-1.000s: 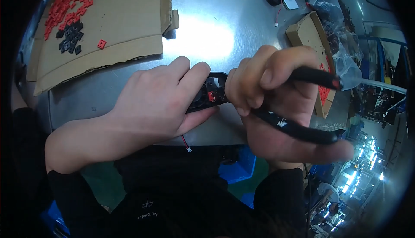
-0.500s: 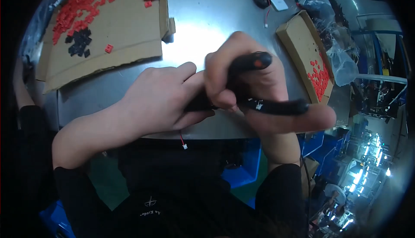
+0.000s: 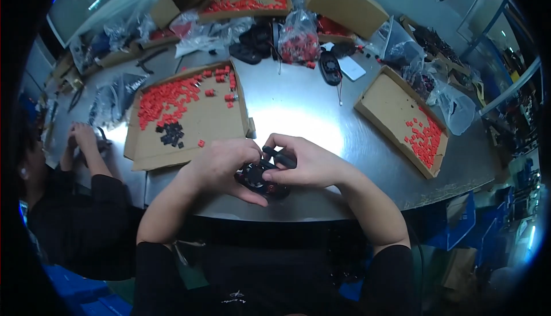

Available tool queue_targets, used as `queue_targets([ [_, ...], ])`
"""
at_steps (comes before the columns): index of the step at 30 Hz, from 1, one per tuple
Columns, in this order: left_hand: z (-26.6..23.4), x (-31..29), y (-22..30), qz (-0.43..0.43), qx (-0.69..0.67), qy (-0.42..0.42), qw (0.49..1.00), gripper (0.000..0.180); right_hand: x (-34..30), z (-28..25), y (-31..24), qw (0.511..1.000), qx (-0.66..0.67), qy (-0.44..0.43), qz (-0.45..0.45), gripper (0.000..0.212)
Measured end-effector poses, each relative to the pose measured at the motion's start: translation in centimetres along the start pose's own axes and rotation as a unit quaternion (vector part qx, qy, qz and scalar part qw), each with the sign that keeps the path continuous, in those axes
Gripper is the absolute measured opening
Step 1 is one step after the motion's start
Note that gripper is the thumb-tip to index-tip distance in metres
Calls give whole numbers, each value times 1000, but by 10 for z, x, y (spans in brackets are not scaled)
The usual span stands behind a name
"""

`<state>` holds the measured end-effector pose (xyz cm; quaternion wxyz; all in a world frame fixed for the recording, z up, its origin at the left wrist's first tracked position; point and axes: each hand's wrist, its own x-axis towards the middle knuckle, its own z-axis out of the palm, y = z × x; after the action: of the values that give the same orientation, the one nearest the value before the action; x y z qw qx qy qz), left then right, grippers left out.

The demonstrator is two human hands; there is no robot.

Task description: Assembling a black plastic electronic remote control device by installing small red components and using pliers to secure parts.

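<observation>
Close to the table's front edge, my left hand (image 3: 221,164) is closed round a black housing (image 3: 259,179) with round parts on its face. The fingers cover some of its outline. From the right, my right hand (image 3: 310,164) grips black-handled pliers (image 3: 280,158), with its thumb down against the housing. The jaws are hidden between the hands, so I cannot tell what they touch. A similar black oval housing (image 3: 330,68) with a thin wire lies farther back, beside a white rectangular object (image 3: 352,68).
At the left, a cardboard tray (image 3: 221,129) holds red and black pieces; another tray (image 3: 381,112) with red pieces stands right. Plastic bags (image 3: 298,37) and boxes (image 3: 347,3) line the back. A co-worker's hands (image 3: 84,135) are at the far left.
The view has widened and shifted, showing more of the table's back. My hands now appear smaller. The pliers' handles, spread before, look closer together. The red wire with a white connector under my left hand no longer shows.
</observation>
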<state>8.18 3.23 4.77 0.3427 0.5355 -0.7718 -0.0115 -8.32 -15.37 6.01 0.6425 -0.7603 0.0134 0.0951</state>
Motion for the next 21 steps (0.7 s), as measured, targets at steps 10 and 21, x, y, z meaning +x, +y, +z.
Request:
queue_targets([
  [10,11,29,20,-201,44,98,974,94,18,21,21,928,242,265,-100,30],
  [21,3,23,-27,-39,23,60,997,56,14,-42,32,924,268,274,-4,34],
])
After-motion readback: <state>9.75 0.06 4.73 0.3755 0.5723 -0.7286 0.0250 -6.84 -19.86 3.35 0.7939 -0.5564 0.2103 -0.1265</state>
